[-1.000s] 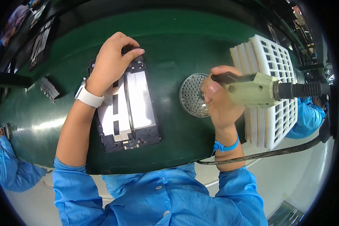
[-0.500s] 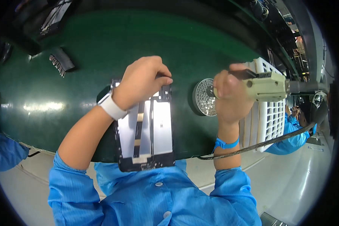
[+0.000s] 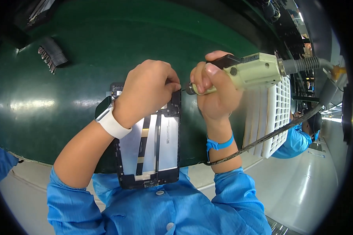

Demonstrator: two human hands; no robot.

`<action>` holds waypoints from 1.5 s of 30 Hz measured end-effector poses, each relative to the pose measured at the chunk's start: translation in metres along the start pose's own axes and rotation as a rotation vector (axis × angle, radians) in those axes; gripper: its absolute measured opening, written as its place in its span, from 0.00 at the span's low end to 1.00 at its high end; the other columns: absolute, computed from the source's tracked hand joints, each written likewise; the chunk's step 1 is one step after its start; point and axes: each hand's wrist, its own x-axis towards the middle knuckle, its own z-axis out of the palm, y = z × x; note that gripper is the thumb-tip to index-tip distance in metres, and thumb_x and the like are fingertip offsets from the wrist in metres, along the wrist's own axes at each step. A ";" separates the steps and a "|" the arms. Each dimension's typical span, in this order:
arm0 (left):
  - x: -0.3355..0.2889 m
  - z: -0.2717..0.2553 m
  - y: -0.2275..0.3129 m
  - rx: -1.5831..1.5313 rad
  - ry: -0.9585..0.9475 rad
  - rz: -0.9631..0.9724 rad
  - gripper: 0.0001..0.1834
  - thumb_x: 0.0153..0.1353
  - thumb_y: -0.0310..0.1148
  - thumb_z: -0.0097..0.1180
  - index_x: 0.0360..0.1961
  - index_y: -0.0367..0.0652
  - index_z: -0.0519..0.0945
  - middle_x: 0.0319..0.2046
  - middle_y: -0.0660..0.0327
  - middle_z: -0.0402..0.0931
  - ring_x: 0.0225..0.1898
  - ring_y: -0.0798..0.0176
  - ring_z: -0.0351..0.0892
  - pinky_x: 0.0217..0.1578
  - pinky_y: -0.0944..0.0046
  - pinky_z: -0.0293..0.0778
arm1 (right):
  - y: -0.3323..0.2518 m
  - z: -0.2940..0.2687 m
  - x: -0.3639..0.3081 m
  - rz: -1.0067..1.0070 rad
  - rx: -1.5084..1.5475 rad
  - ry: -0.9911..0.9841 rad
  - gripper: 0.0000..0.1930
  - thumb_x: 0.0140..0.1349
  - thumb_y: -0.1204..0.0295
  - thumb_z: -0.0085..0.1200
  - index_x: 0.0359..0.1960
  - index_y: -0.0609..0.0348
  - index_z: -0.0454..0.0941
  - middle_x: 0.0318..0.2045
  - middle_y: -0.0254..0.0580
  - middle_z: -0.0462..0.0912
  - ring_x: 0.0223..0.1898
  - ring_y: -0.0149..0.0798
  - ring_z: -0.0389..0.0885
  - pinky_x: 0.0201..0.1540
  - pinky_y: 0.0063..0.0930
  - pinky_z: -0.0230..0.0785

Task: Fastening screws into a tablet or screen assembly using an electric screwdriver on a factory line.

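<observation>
An opened tablet lies in front of me, its near end past the table edge. Silver panels, a black frame and dark ribbon strips show inside it. My left hand bends over its far end, thumb and fingers pinched at the far right corner. Whatever lies in that pinch is too small or hidden to make out. My right hand grips a pale green electric screwdriver, held sideways. The driver's tip points left and sits close beside my left fingertips. The far left part of the tablet is covered by my left hand.
A black brush lies at the far left of the green table. White grid trays are stacked to the right. A braided cable crosses my right forearm. Another person's blue sleeve shows beyond the trays.
My right hand has brought the screwdriver left from above the round dish of screws to the tablet's far right corner. The dish is now out of sight. My left hand stays pinched there.
</observation>
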 end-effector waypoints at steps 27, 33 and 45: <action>-0.001 -0.012 0.013 0.048 -0.080 0.099 0.09 0.51 0.27 0.67 0.33 0.36 0.85 0.29 0.55 0.79 0.33 0.52 0.80 0.34 0.59 0.74 | -0.027 -0.031 -0.002 -0.095 -0.049 0.076 0.14 0.55 0.85 0.59 0.45 0.67 0.78 0.26 0.38 0.79 0.21 0.27 0.76 0.24 0.20 0.69; 0.005 -0.014 0.016 0.024 -0.144 0.062 0.11 0.49 0.27 0.69 0.35 0.35 0.85 0.30 0.55 0.78 0.35 0.52 0.79 0.37 0.59 0.74 | -0.048 -0.086 0.024 -0.311 -0.197 0.248 0.19 0.56 0.83 0.57 0.51 0.73 0.75 0.24 0.40 0.78 0.23 0.37 0.82 0.27 0.27 0.75; 0.002 -0.013 0.013 0.033 -0.165 0.056 0.13 0.48 0.27 0.69 0.36 0.35 0.85 0.30 0.56 0.77 0.36 0.53 0.77 0.38 0.59 0.72 | -0.012 -0.109 0.031 -0.225 -0.147 0.284 0.06 0.56 0.83 0.54 0.36 0.68 0.75 0.14 0.35 0.70 0.14 0.30 0.68 0.22 0.28 0.66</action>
